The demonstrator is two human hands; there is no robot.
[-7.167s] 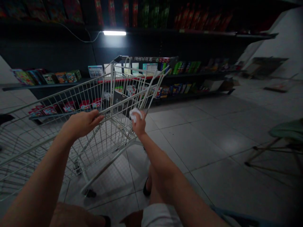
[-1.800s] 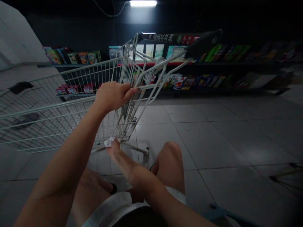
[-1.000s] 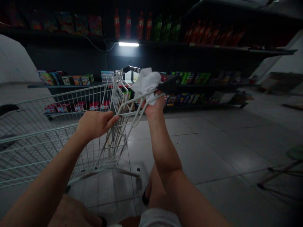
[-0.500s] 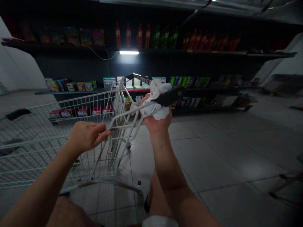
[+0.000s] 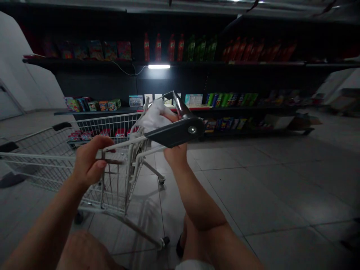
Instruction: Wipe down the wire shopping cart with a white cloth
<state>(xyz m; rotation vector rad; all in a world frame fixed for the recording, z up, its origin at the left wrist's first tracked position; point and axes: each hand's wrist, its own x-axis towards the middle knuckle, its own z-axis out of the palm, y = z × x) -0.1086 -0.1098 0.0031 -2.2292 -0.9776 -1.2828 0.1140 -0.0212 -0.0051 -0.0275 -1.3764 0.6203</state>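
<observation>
A wire shopping cart (image 5: 123, 187) stands in front of me, its basket stretching off to the left. My left hand (image 5: 90, 160) is closed round the rear top corner of its frame, thumb below and fingers above. With my right hand (image 5: 176, 152) I hold a crumpled white cloth (image 5: 154, 117) against the frame on the inner side of the cart's handle (image 5: 181, 105). The handle's dark end bracket (image 5: 176, 132) hides part of that hand and of the cloth.
Behind the cart runs a dark shelf unit (image 5: 239, 64) with red bottles (image 5: 158, 48), green bottles (image 5: 191, 48), boxes and packets. A light tube (image 5: 159, 66) glows under one shelf. The cart's caster (image 5: 164, 242) rests on the tiled floor (image 5: 253, 195) near my feet.
The cart's handle has turned and come nearer to me. My right hand and the cloth have shifted left to the inner side of the bracket. My left hand has moved slightly left, now wrapping the corner.
</observation>
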